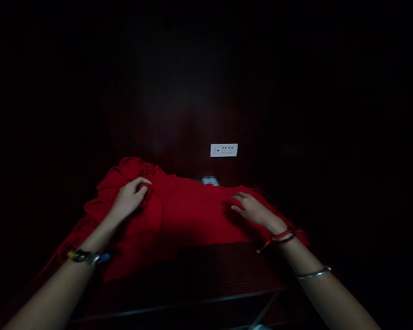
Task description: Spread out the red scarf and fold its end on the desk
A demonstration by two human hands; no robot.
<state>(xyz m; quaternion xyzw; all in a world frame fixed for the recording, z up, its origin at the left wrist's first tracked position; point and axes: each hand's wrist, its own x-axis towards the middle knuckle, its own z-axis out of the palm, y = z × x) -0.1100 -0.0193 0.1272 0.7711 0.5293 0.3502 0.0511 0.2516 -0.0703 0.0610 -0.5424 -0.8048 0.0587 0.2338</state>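
A red fringed scarf (196, 211) lies spread over a dark wooden surface, bunched into folds at its left end. My left hand (131, 195) is on the bunched part, thumb and fingers closed on a fold of the cloth. Over the flat right part is my right hand (253, 208), its fingers and thumb apart with nothing between them. Whether its fingertips touch the cloth I cannot tell. Loose fringe shows near the top of the folds, down the left side and beyond my right hand.
The dark wooden tabletop (220, 270) ends in a front edge close to me. On the dark panel behind is a white socket plate (224, 150). A small pale blurred item (210, 180) sits just behind the scarf. The surroundings are very dark.
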